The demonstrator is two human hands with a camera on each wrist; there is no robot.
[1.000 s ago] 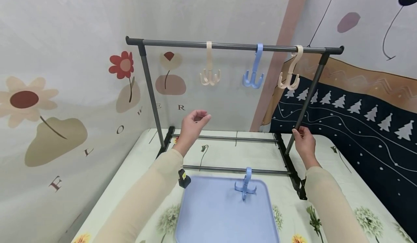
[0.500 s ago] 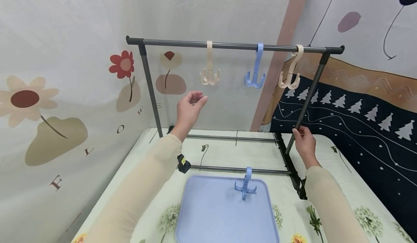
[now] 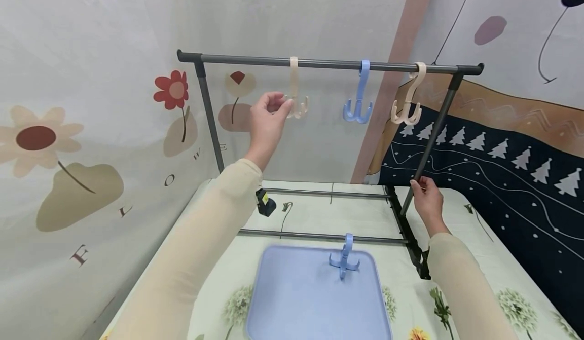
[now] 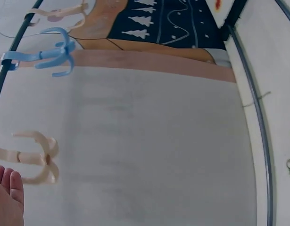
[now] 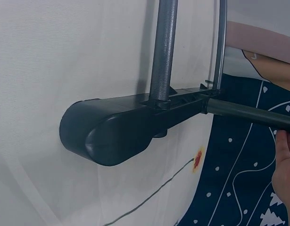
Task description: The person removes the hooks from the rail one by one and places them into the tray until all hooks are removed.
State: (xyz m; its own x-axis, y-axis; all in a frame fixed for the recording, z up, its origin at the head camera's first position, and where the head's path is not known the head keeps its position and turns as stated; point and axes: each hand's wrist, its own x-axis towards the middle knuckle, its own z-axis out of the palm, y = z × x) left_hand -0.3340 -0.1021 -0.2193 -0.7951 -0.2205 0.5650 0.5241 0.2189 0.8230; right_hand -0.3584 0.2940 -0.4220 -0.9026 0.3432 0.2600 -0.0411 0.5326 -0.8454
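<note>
My left hand (image 3: 266, 127) is raised beneath the top bar (image 3: 328, 65) of a dark metal rack. Its thumb and fingertips are right at the prongs of a beige four-prong hook (image 3: 294, 79) that hangs from this bar. In the left wrist view the fingers (image 4: 15, 186) lie close beside the hook's stem, loosely bent, with nothing between them. My right hand (image 3: 428, 203) holds the rack's right upright post (image 3: 431, 145) low down, near the black foot (image 3: 406, 233). Farther right along the bar hang a blue hook (image 3: 360, 89) and another beige hook (image 3: 412, 86).
A light blue tray (image 3: 310, 299) lies on the floral tablecloth (image 3: 228, 274) in front of the rack, with a blue hook (image 3: 344, 259) near its far edge. Two lower rods (image 3: 319, 236) span the rack's base. Printed curtains (image 3: 114, 51) stand behind and at both sides.
My left hand has risen from near the base rods to the left beige hook. My right hand keeps its hold on the post. The hanging hooks stay in place.
</note>
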